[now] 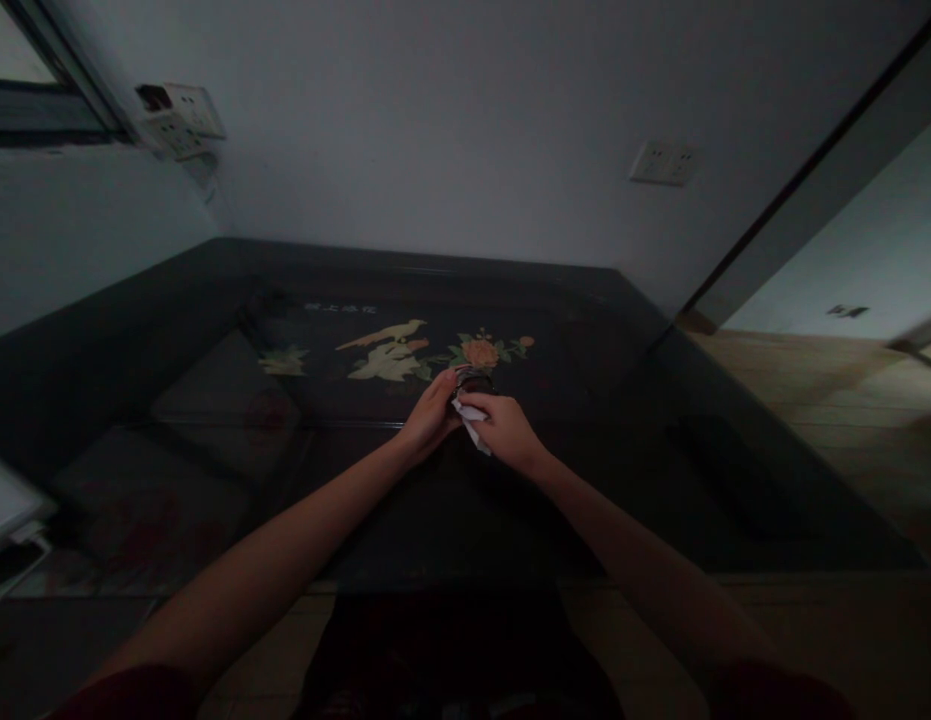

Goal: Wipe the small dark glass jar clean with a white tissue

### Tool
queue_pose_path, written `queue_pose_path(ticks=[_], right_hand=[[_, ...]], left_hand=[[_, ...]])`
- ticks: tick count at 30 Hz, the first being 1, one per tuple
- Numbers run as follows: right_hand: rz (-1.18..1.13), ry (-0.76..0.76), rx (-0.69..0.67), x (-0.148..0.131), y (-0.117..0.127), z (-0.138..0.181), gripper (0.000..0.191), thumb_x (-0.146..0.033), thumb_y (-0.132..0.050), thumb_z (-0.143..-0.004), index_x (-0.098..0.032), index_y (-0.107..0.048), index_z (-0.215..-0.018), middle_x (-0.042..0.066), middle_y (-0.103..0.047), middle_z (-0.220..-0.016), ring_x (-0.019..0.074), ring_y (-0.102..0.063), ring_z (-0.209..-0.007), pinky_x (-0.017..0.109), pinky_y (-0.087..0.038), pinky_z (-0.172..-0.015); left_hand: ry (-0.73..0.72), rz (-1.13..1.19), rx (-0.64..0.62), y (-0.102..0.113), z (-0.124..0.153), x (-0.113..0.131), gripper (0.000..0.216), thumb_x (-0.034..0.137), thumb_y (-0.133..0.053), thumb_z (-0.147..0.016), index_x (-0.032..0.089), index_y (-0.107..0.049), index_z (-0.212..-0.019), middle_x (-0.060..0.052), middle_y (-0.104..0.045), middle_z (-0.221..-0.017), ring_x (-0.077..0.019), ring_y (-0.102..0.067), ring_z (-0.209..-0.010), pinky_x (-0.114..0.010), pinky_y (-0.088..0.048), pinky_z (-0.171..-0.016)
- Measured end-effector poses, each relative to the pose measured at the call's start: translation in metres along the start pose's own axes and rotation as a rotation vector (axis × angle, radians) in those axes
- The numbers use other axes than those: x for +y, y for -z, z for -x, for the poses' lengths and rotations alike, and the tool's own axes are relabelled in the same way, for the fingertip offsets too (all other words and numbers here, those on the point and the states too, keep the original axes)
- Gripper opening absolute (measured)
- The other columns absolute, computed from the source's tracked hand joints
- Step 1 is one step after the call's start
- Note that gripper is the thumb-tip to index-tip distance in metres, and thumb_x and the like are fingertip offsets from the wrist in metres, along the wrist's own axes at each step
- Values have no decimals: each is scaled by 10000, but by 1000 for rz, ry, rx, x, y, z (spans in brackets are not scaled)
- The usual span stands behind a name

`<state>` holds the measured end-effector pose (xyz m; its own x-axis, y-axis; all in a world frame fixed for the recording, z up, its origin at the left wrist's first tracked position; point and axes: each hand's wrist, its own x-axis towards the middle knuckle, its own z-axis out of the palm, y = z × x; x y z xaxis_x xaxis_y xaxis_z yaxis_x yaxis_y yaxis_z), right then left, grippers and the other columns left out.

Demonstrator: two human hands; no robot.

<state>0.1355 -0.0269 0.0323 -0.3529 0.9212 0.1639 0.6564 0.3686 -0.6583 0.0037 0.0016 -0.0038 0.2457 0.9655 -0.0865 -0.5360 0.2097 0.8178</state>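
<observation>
Both my hands meet over the middle of a dark lacquered table (210, 330) painted with a bird and flowers. My left hand (429, 412) is closed around a small dark object (476, 381) that I cannot make out in the dim light. My right hand (508, 430) pinches a crumpled white tissue or cloth (472, 422) and presses it against that object. The two hands touch each other. Both forearms reach in from the bottom of the head view.
A wall with a socket plate (664, 162) stands behind the table. More sockets (181, 120) sit at the upper left. A white item (4, 505) lies at the table's left edge. Wooden floor (832, 390) opens to the right.
</observation>
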Motion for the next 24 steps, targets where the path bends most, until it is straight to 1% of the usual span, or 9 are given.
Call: queue_pose_path(ticks=[4, 6, 7, 9, 12, 16, 18, 21, 24], right_hand=[[-483, -145, 232, 11, -20, -6, 339, -137, -474, -817, -160, -719, -1050, 82, -726, -1117, 204, -663, -1035, 316, -491, -909], [-615, -192, 278, 13, -26, -7, 344, -175, -473, -828, -146, -712, -1073, 89, -730, -1102, 213, -670, -1021, 329, -507, -892], [-631, -194, 278, 13, -27, -6, 349, -183, -472, -832, -146, -709, -1086, 86, -734, -1091, 215, -673, -1012, 334, -512, -885], [-544, -153, 247, 11, -25, -5, 357, -167, -467, -835, -162, -708, -1097, 77, -738, -1084, 215, -674, -1009, 346, -510, -895], [-215, -25, 140, 6, -15, -1, 386, -103, -461, -833, -187, -697, -1126, 74, -723, -1134, 214, -658, -1058, 349, -481, -941], [281, 117, -120, 1, 5, 4, 380, -118, -475, -870, -158, -634, -1213, 126, -675, -1217, 230, -633, -1105, 353, -455, -971], [457, 201, -226, 0, 14, 5, 387, -132, -477, -882, -135, -596, -1250, 153, -645, -1252, 241, -604, -1147, 365, -438, -993], [562, 283, -290, 0, 21, 5, 406, -138, -493, -877, -105, -566, -1275, 166, -649, -1220, 246, -599, -1133, 372, -439, -988], [542, 322, -259, 4, 21, 4, 419, -159, -517, -882, -77, -546, -1292, 182, -645, -1206, 251, -598, -1122, 390, -441, -988]], left_hand=[[7, -7, 20, -1, 0, 0, 330, 418, -612, -856, 203, -635, -1106, -71, -692, -1047, -183, -651, -867, -282, -527, -729], [2, -2, 24, -1, -1, 0, 315, 407, -598, -868, 204, -635, -1106, -63, -692, -1034, -170, -646, -845, -276, -529, -722], [-3, 1, 26, -1, -1, -1, 308, 401, -595, -872, 202, -636, -1103, -61, -692, -1028, -165, -643, -842, -272, -529, -726], [-12, 4, 29, -1, -1, -1, 305, 395, -599, -870, 193, -640, -1094, -64, -691, -1032, -165, -642, -857, -266, -525, -741], [-16, 6, 22, 0, -2, -1, 329, 417, -613, -857, 188, -639, -1091, -77, -688, -1064, -181, -646, -902, -273, -523, -758], [-4, -2, 6, 0, -1, 0, 353, 435, -601, -862, 186, -631, -1110, -89, -687, -1094, -200, -650, -936, -291, -524, -766], [9, -2, 4, -1, -1, 1, 337, 419, -578, -881, 183, -630, -1116, -89, -694, -1085, -204, -655, -932, -301, -526, -772], [24, 16, 12, -2, -2, 2, 301, 379, -534, -913, 186, -624, -1126, -81, -702, -1065, -198, -662, -914, -307, -530, -777], [85, 60, -4, -1, -2, 6, 319, 402, -476, -939, 175, -638, -1094, -90, -709, -1025, -196, -662, -914, -303, -532, -768]])
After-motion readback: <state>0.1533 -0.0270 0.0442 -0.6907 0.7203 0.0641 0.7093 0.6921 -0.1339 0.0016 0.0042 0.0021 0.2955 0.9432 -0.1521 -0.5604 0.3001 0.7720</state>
